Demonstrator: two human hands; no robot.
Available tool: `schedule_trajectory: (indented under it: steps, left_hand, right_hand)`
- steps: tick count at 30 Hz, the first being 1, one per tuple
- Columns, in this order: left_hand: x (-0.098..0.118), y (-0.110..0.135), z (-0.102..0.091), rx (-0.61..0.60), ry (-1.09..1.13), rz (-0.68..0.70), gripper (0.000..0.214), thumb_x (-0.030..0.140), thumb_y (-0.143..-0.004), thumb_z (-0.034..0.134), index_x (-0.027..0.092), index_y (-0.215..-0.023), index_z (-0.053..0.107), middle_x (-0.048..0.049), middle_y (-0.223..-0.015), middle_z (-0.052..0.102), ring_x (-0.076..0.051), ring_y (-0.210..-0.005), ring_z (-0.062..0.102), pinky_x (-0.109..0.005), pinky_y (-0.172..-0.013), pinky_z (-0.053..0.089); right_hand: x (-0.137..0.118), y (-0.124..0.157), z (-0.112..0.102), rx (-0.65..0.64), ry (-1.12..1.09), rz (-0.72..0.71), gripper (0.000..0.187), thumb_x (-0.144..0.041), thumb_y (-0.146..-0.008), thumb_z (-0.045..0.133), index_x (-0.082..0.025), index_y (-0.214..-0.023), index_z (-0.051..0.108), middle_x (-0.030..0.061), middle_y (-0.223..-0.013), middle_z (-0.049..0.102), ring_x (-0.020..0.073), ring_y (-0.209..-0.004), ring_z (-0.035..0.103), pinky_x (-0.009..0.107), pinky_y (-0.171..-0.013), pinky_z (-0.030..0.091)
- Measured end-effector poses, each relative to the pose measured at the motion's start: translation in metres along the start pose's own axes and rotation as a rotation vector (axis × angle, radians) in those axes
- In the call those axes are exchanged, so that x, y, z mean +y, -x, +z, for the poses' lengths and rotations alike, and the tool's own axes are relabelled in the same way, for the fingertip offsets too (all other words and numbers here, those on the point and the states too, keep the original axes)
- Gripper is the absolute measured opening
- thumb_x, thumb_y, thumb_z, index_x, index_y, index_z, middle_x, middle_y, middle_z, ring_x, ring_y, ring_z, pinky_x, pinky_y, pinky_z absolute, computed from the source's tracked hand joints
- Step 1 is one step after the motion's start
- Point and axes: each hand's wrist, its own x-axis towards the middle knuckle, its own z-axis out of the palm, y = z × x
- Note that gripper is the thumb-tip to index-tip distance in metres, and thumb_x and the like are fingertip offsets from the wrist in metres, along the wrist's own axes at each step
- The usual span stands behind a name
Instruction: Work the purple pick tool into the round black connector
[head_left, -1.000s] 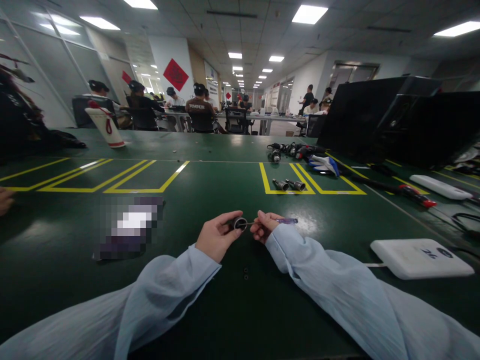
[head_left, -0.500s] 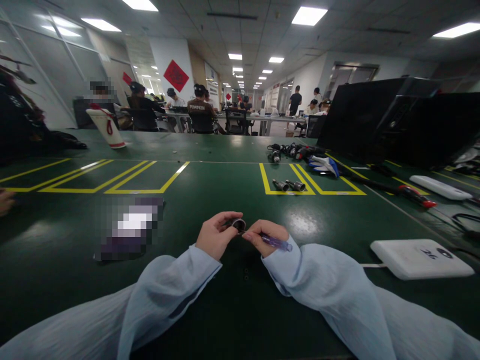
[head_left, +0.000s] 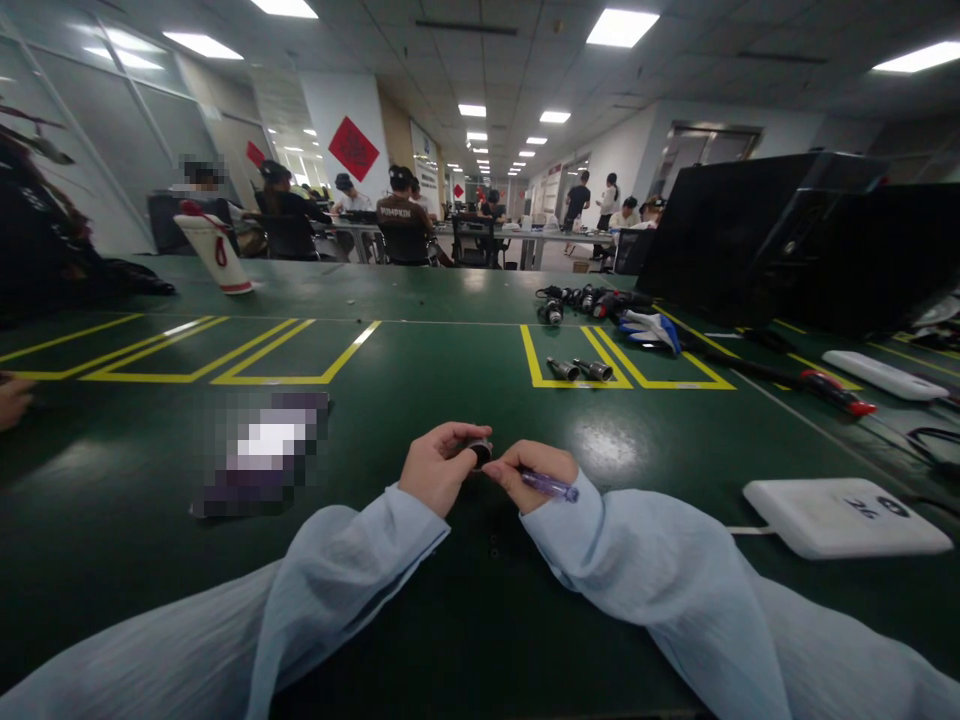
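Note:
My left hand (head_left: pixel 439 466) grips a small round metal connector shell (head_left: pixel 482 452) between thumb and fingers, its open end facing right. In my right hand (head_left: pixel 536 470) is a slim tool with a clear purple handle (head_left: pixel 551 486), perhaps a small screwdriver; its tip is at the shell's opening and too small to make out. Both hands are close together above the green table. Below them lie tiny dark rings (head_left: pixel 493 546). Two similar metal connectors (head_left: pixel 579 371) rest on their sides inside a yellow-taped box beyond my hands.
A blurred flat dark object (head_left: pixel 262 455) lies at left. At right are a white flat device (head_left: pixel 847 517) with a cable, a red-black screwdriver (head_left: pixel 836 392), a glove (head_left: pixel 649 332) and black monitors (head_left: pixel 750 235). A paper cup (head_left: pixel 215 255) stands far left. Another person's hand (head_left: pixel 13 400) shows at the left edge.
My left hand and the shell have shifted slightly to the right, toward my right hand. The purple-handled tool has moved only a little.

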Motion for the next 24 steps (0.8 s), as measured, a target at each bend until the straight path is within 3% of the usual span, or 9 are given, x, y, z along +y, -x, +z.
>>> schedule_trajectory:
  steps: [4, 13, 20, 24]
  left_hand:
    - [0.000, 0.000, 0.001, 0.003, 0.022, -0.023, 0.023, 0.008, -0.054, 0.055, 0.012, -0.076, 0.061, -0.0075, -0.089, 0.065, -0.018, -0.078, 0.061, -0.028, -0.062, 0.053]
    - [0.001, -0.002, 0.001, 0.040, 0.102, -0.031, 0.021, 0.011, -0.053, 0.062, 0.011, -0.074, 0.061, -0.0061, -0.082, 0.065, -0.017, -0.073, 0.061, -0.033, -0.065, 0.054]
    - [0.001, -0.007, -0.002, 0.024, 0.091, -0.027, 0.022, 0.010, -0.056, 0.063, 0.010, -0.078, 0.060, -0.0055, -0.080, 0.064, -0.018, -0.078, 0.061, -0.035, -0.071, 0.053]
    - [0.000, -0.008, -0.005, 0.015, 0.063, -0.017, 0.022, 0.011, -0.057, 0.063, 0.010, -0.079, 0.060, -0.0053, -0.079, 0.064, -0.018, -0.079, 0.061, -0.037, -0.072, 0.053]
  right_hand:
    - [0.000, 0.000, 0.004, 0.027, -0.034, 0.079, 0.024, -0.034, -0.072, 0.055, -0.019, -0.053, 0.056, 0.0009, -0.053, 0.056, 0.0101, -0.049, 0.050, 0.023, -0.048, 0.037]
    - [-0.002, -0.006, -0.001, 0.061, -0.505, 0.473, 0.031, -0.042, -0.068, 0.056, -0.018, -0.049, 0.048, 0.0008, -0.044, 0.059, 0.0081, -0.034, 0.048, 0.019, -0.035, 0.037]
    - [-0.004, -0.006, -0.010, -0.279, -0.613, 0.668, 0.037, -0.036, -0.070, 0.053, -0.017, -0.039, 0.046, -0.0044, -0.026, 0.045, 0.0038, -0.021, 0.035, 0.015, -0.027, 0.021]
    - [0.001, -0.002, -0.004, -0.326, -0.589, 0.665, 0.035, -0.035, -0.069, 0.054, -0.017, -0.040, 0.046, -0.0053, -0.025, 0.043, 0.0041, -0.021, 0.036, 0.014, -0.026, 0.022]
